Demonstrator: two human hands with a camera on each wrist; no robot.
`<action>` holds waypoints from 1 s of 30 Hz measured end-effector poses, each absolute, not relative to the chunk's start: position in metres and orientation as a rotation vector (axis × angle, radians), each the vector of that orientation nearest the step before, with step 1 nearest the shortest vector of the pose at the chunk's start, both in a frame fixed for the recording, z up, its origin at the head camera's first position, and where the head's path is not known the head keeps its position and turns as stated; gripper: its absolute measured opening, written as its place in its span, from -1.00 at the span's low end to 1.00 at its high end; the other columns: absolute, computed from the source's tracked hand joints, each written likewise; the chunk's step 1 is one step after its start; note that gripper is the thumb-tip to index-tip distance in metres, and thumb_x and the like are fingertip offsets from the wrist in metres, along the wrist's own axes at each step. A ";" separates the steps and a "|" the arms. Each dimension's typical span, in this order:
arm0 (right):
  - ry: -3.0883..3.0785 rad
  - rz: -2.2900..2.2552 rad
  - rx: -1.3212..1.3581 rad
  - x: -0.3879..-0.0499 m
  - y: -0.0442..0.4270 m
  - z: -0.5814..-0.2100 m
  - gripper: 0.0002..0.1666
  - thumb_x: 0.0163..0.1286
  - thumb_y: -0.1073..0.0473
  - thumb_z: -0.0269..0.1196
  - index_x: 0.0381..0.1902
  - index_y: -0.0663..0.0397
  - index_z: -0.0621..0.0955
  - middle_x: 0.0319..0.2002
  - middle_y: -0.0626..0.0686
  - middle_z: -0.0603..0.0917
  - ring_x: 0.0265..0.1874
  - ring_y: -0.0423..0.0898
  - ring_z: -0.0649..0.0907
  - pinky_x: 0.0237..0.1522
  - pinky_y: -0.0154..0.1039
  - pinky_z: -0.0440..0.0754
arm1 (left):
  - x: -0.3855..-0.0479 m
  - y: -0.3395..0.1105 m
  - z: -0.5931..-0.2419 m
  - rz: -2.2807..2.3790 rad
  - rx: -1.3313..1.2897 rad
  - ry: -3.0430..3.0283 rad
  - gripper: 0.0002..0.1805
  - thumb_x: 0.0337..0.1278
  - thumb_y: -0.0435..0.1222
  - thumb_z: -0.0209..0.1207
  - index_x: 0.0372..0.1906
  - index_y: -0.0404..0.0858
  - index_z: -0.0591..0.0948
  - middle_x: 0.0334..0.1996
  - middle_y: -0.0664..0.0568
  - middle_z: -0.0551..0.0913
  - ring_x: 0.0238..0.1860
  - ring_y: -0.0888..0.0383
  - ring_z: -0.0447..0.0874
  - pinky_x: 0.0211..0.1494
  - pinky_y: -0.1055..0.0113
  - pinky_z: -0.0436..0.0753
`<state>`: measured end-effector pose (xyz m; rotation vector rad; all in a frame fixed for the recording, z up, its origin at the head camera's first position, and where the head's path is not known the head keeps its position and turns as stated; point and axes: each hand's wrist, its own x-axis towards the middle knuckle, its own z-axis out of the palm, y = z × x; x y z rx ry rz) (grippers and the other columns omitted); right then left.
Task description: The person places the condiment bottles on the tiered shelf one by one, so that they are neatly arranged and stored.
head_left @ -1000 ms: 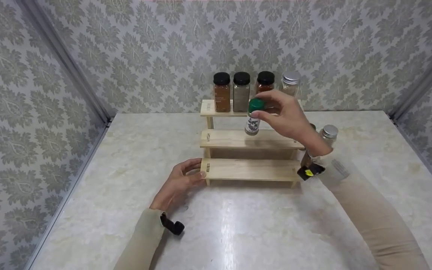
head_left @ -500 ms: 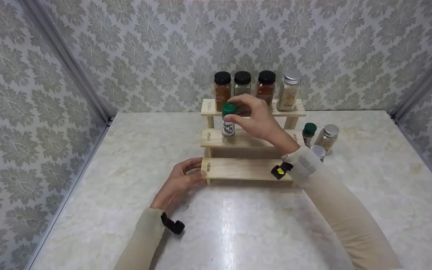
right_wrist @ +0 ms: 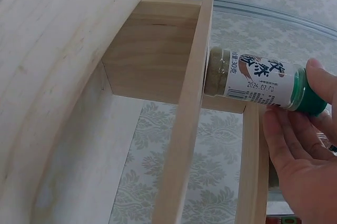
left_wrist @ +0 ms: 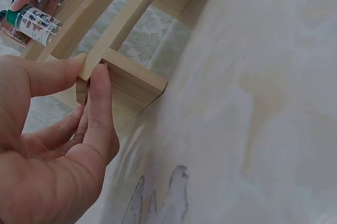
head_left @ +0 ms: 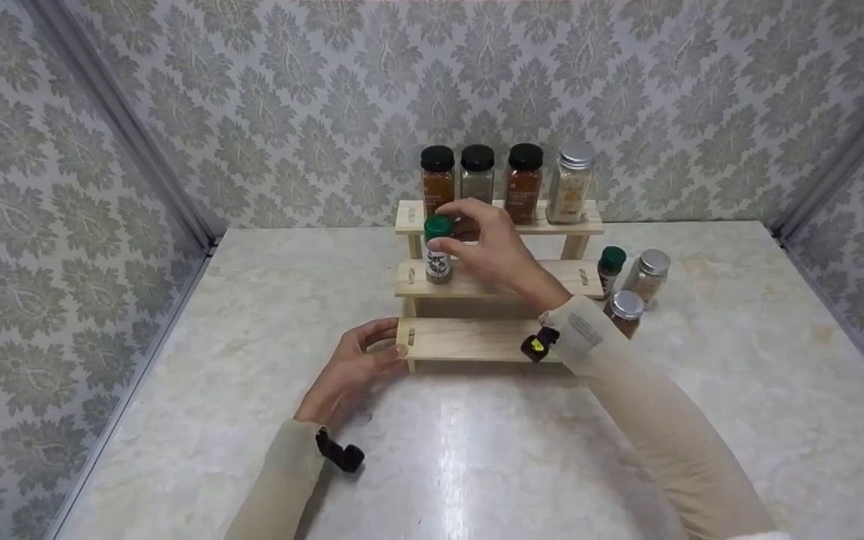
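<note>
A small spice jar [head_left: 438, 262] with a green cap and white label stands upright at the left end of the middle shelf of a wooden three-step rack [head_left: 477, 341]. My right hand [head_left: 496, 251] pinches its cap between thumb and fingers. In the right wrist view the jar [right_wrist: 258, 79] has its base at the shelf board, and brownish powder shows inside. Lower left, my left hand [head_left: 361, 360] grips the left end of the bottom shelf. The left wrist view shows its thumb and fingers pinching the board end [left_wrist: 95, 58].
On the top shelf stand three black-capped jars [head_left: 523, 184] and a silver-capped jar [head_left: 571, 184]. Right of the rack, on the table, are a green-capped jar [head_left: 610, 268] and two silver-capped jars [head_left: 648, 274]. A patterned wall [head_left: 342, 112] rises behind.
My right hand has carried the green-capped jar leftward and down to the left end of the middle shelf. My left hand has kept its grip on the bottom shelf.
</note>
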<state>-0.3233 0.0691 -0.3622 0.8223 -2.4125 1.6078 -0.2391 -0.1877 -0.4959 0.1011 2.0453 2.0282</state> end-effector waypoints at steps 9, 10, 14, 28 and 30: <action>-2.414 1.616 0.814 -0.322 0.066 -0.364 -0.44 0.34 0.20 0.55 0.25 0.19 0.67 0.11 0.12 0.72 0.00 0.00 0.78 0.14 -0.26 0.76 | -0.239 -0.186 -0.496 2.020 0.102 2.042 -0.35 0.37 -0.49 0.30 0.52 -0.40 0.43 0.43 -0.31 0.49 0.21 -0.01 0.68 0.24 0.17 0.77; -2.412 1.615 0.819 -0.322 0.066 -0.364 -0.45 0.34 0.20 0.55 0.25 0.19 0.67 0.11 0.12 0.72 0.00 0.00 0.78 0.14 -0.26 0.76 | -0.239 -0.187 -0.496 2.023 0.099 2.041 -0.35 0.36 -0.49 0.30 0.51 -0.40 0.43 0.43 -0.31 0.49 0.21 -0.02 0.68 0.25 0.16 0.77; -2.418 1.601 0.836 -0.322 0.066 -0.363 -0.44 0.34 0.20 0.55 0.25 0.20 0.66 0.11 0.13 0.73 0.01 0.00 0.77 0.15 -0.26 0.76 | -0.240 -0.188 -0.497 2.019 0.086 2.054 -0.33 0.34 -0.48 0.32 0.52 -0.38 0.44 0.43 -0.30 0.51 0.22 -0.04 0.68 0.25 0.16 0.77; -2.371 1.491 0.907 -0.301 0.112 -0.345 -0.44 0.41 0.18 0.50 0.29 0.28 0.63 0.13 0.21 0.74 0.12 0.13 0.75 0.26 -0.05 0.73 | -0.239 -0.189 -0.497 1.997 0.089 2.073 -0.33 0.33 -0.44 0.36 0.51 -0.34 0.47 0.42 -0.26 0.52 0.23 0.00 0.66 0.19 0.27 0.76; -2.379 1.463 0.908 -0.296 0.126 -0.343 -0.46 0.42 0.20 0.49 0.28 0.27 0.65 0.14 0.22 0.74 0.13 0.16 0.75 0.26 -0.03 0.73 | -0.239 -0.189 -0.497 1.995 0.091 2.074 -0.33 0.34 -0.44 0.36 0.51 -0.35 0.46 0.42 -0.26 0.52 0.24 -0.01 0.66 0.19 0.27 0.76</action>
